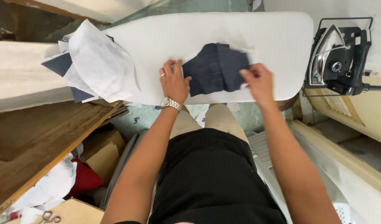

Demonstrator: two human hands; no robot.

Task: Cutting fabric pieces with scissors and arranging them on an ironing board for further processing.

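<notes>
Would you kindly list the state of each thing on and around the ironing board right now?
Dark cloth piece: flat on the board, white paper under it.
Left hand: open, pressing the cloth's left edge.
Right hand: pinching the cloth's right edge.
Ironing board: laid out flat, white cover.
Iron: parked on its stand, off the board.
Stack of pieces: piled loosely at the board's left end.
Scissors: lying on the wooden surface.

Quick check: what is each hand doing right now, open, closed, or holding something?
Left hand: open, pressing flat on the edge of the dark blue fabric piece.
Right hand: grip pinched on the same fabric's right edge.
</notes>
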